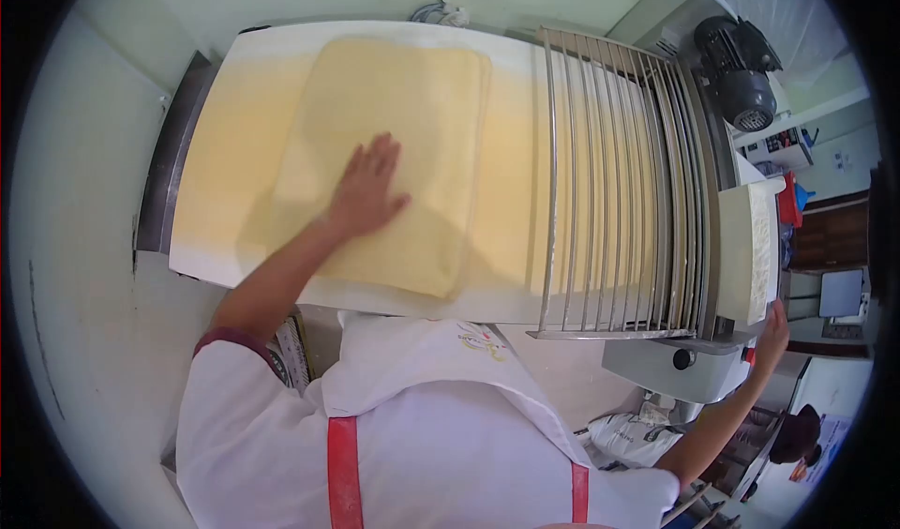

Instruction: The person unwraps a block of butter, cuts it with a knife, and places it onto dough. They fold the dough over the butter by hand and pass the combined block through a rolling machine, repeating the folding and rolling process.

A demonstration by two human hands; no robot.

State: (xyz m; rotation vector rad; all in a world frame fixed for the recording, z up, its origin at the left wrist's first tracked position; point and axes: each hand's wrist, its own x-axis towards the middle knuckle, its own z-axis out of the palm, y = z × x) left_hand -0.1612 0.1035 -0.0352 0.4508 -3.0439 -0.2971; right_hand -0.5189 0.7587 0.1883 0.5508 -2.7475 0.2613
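Pale yellow dough sheet [394, 154] lies flat on the machine's belt [234, 107], left hand [366, 191] spread open upon it, right hand [773, 334] touching the machine's control end, fingers indiscernible.

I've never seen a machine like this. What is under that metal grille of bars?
Under the metal grille the pale belt runs on toward the rollers, yellowish between the bars. The rollers themselves are hidden. The dough sheet, under the left hand, lies clear of it.

Head camera — looking steeply down, close over conveyor belt [234, 135].
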